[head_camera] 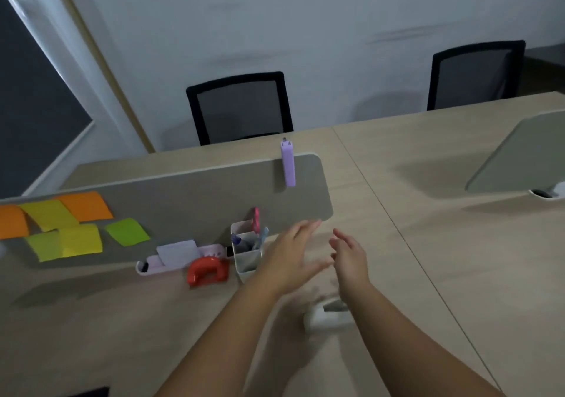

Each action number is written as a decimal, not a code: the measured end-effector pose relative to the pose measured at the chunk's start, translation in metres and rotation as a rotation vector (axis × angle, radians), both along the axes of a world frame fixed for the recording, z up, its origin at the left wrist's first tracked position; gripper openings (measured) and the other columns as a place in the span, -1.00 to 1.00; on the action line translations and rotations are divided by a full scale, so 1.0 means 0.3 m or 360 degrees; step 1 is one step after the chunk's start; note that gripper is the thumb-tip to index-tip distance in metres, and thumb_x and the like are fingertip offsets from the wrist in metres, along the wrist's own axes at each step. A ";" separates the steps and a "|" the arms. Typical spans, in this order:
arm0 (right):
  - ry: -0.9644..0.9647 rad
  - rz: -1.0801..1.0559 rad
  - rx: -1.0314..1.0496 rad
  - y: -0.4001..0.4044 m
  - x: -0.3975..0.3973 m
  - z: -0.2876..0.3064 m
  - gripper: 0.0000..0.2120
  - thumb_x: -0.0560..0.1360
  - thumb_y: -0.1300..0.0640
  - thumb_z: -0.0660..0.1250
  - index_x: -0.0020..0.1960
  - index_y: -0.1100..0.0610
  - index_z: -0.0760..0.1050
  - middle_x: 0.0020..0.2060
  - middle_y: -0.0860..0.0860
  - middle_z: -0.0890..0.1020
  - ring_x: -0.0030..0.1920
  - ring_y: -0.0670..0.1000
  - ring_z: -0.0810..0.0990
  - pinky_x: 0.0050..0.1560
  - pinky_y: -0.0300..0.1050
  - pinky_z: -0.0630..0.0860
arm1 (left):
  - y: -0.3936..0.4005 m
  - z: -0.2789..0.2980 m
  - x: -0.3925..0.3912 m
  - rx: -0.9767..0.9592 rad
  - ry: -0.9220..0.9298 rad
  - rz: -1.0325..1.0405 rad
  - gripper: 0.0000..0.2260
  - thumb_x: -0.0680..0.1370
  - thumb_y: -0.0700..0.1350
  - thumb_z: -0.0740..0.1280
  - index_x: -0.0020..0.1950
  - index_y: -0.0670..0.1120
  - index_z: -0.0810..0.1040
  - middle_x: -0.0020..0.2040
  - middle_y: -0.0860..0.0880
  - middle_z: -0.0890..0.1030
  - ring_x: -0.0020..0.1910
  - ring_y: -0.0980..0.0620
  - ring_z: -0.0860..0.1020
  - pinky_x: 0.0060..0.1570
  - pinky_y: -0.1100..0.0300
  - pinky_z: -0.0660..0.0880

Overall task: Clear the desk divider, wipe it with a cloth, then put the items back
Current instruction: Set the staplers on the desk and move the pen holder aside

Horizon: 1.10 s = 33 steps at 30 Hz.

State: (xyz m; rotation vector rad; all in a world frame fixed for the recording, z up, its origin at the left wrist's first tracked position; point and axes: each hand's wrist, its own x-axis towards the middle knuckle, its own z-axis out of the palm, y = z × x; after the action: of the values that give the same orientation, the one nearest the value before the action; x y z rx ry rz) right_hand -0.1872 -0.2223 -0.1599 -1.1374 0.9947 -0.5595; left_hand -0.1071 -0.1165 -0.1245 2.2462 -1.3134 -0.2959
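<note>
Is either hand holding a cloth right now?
No, the left hand and right hand are both open and empty above the desk, with no cloth in view.

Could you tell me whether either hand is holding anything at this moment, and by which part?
Nothing is held. The left hand and right hand are both open and empty above the desk.

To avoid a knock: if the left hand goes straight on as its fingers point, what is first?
Probably the lower right corner of the grey desk divider panel; the left hand points there, though depth is unclear.
</note>
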 end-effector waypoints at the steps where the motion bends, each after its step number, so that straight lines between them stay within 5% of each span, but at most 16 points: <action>1: -0.0103 0.0073 0.0090 -0.003 0.081 0.055 -0.76 0.55 0.20 0.16 0.16 0.05 0.50 -0.08 0.05 0.58 -0.12 0.01 0.52 -0.10 -0.14 0.47 | -0.033 0.085 0.049 -0.0136 -0.0115 0.0034 -0.35 0.49 0.19 0.32 0.52 0.06 0.19 0.47 0.02 0.29 0.44 0.01 0.30 0.41 0.02 0.30; 6: -0.0363 0.0230 0.0434 -0.013 0.332 0.226 -0.81 0.55 0.12 0.13 -0.06 0.11 0.50 -0.33 0.06 0.43 -0.41 -0.07 0.35 -0.39 -0.23 0.29 | -0.147 0.371 0.206 -0.0402 -0.0418 0.0230 -0.43 0.55 -0.03 0.30 0.52 -0.01 0.19 0.44 -0.03 0.30 0.38 -0.06 0.28 0.38 0.06 0.26; 10: -0.0593 0.0181 0.0638 -0.030 0.402 0.255 -0.73 0.52 0.25 0.13 -0.34 0.08 0.33 -0.53 -0.03 0.28 -0.53 -0.09 0.21 -0.47 -0.22 0.17 | -0.206 0.397 0.313 -0.0162 -0.0509 0.0245 -0.41 0.56 -0.07 0.29 0.55 -0.05 0.14 0.48 -0.09 0.27 0.41 -0.13 0.25 0.42 0.01 0.24; 15: -0.0555 0.0114 0.0635 -0.051 0.427 0.280 -0.82 0.47 0.39 0.19 -0.25 0.23 0.49 -0.38 0.09 0.45 -0.37 0.00 0.41 -0.36 -0.23 0.38 | -0.253 0.370 0.402 -0.0053 -0.0292 0.0186 -0.54 0.57 -0.12 0.30 0.47 -0.02 0.36 0.26 -0.08 0.45 0.28 -0.07 0.42 0.21 0.26 0.27; 19: -0.0763 0.0058 0.0491 -0.070 0.409 0.351 -0.81 0.51 0.34 0.19 -0.01 0.21 0.56 -0.29 0.07 0.52 -0.27 -0.02 0.46 -0.25 -0.23 0.39 | -0.226 0.444 0.379 -0.0480 -0.0324 0.0058 -0.59 0.50 -0.14 0.41 0.34 -0.03 0.52 0.15 -0.03 0.52 0.14 0.03 0.51 0.12 0.38 0.31; 23: -0.1047 -0.0072 0.0476 -0.100 0.287 0.441 -0.72 0.51 0.41 0.17 0.15 0.19 0.50 -0.15 0.15 0.63 -0.16 0.02 0.59 -0.07 -0.23 0.52 | -0.125 0.497 0.302 -0.0893 -0.0402 0.0039 -0.60 0.42 -0.10 0.50 0.25 -0.04 0.59 0.08 0.03 0.60 0.03 0.11 0.57 0.09 0.26 0.51; 30: -0.0733 -0.0039 0.0231 -0.086 -0.053 0.298 -0.81 0.47 0.41 0.28 0.03 0.24 0.57 -0.34 0.09 0.64 -0.30 -0.01 0.57 -0.14 -0.28 0.62 | 0.013 0.230 0.101 -0.0696 -0.0246 -0.0015 -0.54 0.33 -0.12 0.56 0.22 -0.09 0.61 0.07 -0.04 0.67 0.01 0.11 0.57 0.11 0.41 0.40; 33: -0.0410 -0.0106 0.0170 -0.022 -0.190 0.141 -0.78 0.44 0.40 0.31 0.05 0.25 0.59 -0.23 0.14 0.67 -0.32 -0.06 0.63 -0.07 -0.19 0.59 | 0.066 0.056 -0.035 -0.0545 -0.0048 0.0008 -0.54 0.30 -0.12 0.56 0.20 -0.09 0.62 0.09 -0.05 0.66 0.04 0.06 0.58 0.13 0.38 0.39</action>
State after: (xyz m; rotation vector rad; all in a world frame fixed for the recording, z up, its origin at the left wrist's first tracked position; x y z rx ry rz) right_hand -0.2441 -0.2289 -0.1177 -0.9142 0.8313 -0.6797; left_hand -0.1175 -0.0966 -0.1075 1.9714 -1.2662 -0.0303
